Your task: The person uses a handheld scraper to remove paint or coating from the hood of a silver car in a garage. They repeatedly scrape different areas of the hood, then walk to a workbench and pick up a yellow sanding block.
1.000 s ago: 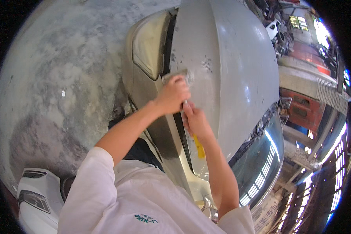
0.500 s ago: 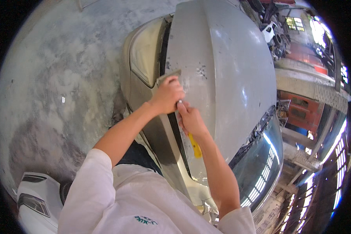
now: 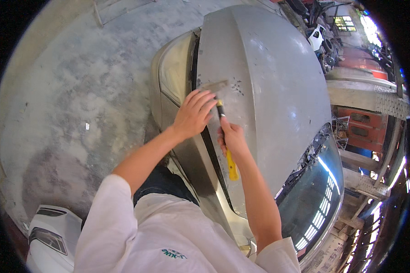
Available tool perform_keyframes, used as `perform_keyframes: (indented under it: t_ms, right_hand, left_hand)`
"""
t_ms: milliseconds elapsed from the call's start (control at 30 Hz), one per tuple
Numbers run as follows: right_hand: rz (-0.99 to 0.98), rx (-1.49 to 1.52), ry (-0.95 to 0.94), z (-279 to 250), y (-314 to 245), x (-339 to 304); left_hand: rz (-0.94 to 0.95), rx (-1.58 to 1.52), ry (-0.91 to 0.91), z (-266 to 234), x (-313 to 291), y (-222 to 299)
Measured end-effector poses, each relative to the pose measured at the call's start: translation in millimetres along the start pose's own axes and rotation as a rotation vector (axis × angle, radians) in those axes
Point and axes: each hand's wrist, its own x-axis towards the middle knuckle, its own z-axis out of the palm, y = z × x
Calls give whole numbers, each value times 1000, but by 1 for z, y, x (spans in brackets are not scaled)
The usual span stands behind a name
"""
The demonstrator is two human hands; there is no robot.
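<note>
Your white shirt (image 3: 187, 227) carries green lettering (image 3: 174, 253) on its chest, and a pale panel (image 3: 315, 264) shows dark characters (image 3: 330, 252).

From my remote place I see a loose white shirt (image 3: 164, 227) with wide, short sleeves (image 3: 108, 207). It carries a small green printed mark (image 3: 174, 254). The trousers (image 3: 163, 185) are dark; the left hand (image 3: 193, 114) and right hand (image 3: 233, 139) are bare.

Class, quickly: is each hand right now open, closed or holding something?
Right hand: closed, holding a yellow-and-black-handled tool.
Left hand: open, near the tool's blurred grey head; contact cannot be told.
</note>
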Motion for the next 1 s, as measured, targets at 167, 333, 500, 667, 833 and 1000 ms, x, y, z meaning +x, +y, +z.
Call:
perform_keyframes:
  t_ms: [167,333,500,667,833,1000]
  right_hand:
    - [-61,155,146,-32,67,-51]
    - [-71,220,155,-31,107,-85]
    - [-162,297,163,-28,128,-107]
    - [-203,330,149,-35,147,-116]
    - [-197,345,102,-44,167,-123]
    - [-198,362,111,-51,191,-129]
  left_hand:
    - [-771,-246,93,9,-41,2]
    - [-1249,-673,129,33,-12,-32]
    - [-1358,-702,148,26,-18,0]
    - [-1351,-740,158,32,-51,53]
    - [-1507,-717,15,39,-61,75]
    - [-1296,-521,194,32,-37,44]
